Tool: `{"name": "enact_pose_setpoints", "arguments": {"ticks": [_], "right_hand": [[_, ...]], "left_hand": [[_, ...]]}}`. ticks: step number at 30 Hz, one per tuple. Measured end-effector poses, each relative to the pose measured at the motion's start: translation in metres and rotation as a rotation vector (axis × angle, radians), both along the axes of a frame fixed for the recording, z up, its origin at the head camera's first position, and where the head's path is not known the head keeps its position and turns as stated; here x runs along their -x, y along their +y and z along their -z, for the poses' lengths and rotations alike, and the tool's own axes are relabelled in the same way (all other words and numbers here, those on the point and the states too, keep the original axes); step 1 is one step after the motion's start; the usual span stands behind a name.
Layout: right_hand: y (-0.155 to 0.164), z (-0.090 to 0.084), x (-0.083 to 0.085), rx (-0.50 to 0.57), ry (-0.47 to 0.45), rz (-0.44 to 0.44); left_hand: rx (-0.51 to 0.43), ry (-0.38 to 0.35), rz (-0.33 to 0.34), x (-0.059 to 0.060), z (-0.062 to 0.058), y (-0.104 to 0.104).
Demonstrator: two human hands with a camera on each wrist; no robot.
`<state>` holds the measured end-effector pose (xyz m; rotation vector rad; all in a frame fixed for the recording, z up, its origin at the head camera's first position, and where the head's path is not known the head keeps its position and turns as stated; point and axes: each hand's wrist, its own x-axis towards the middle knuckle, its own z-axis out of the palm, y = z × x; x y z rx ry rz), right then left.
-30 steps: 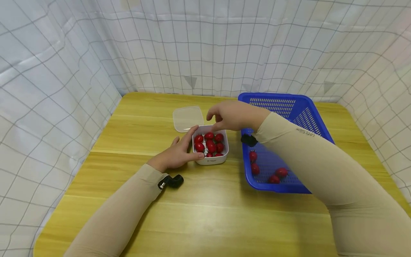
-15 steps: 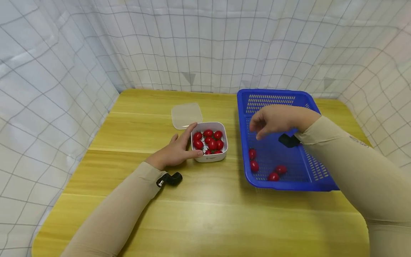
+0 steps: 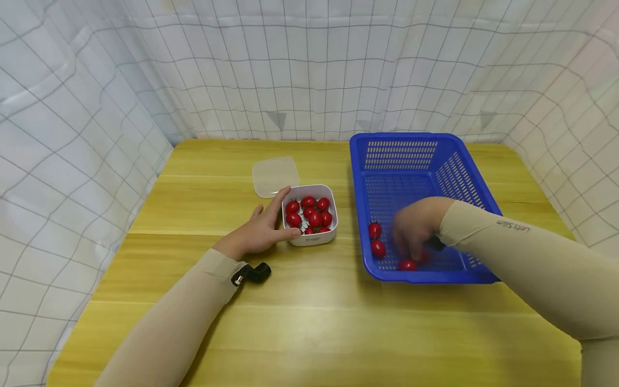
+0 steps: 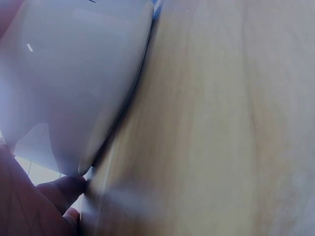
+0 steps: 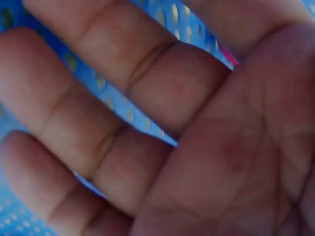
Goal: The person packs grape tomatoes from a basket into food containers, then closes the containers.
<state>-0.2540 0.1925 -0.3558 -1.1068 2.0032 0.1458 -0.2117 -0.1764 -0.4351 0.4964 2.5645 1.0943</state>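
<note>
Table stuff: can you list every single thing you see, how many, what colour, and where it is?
table: one, yellow wood, under everything.
white box: one, white, middle of the table.
tomatoes in the box: about eight, red, filling the white box.
lid: one, clear, flat on the table behind the box.
basket: one, blue with holes, on the right side of the table.
tomatoes in the basket: three show plainly, a fourth peeks from under the hand, red, at the near end.
curtain: white with grey checks, all around the table.
left hand: one, rests against the white box's left side.
right hand: one, down in the basket over the tomatoes.
</note>
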Motion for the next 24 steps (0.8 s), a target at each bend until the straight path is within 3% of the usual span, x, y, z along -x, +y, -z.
{"name": "enact_pose_setpoints", "arguments": {"ticks": [3,7,17,24], "right_hand": [[-0.005,0.005,-0.002,-0.002,-0.011,-0.022],[-0.011,0.011,-0.005,0.015,0.001,0.010],[-0.016,0.019,0.001,0.238,0.179,0.155],[-0.011,0.022,0.006,0.327,0.284,0.243]], "left_hand": [[0.002,-0.003,0.000,0.000,0.001,0.000],[0.000,-0.008,-0.005,-0.001,-0.001,0.002],[-0.002,-0.005,-0.005,-0.002,-0.001,0.002],[-0.001,0.003,-0.008,-0.002,-0.001,0.001]]}}
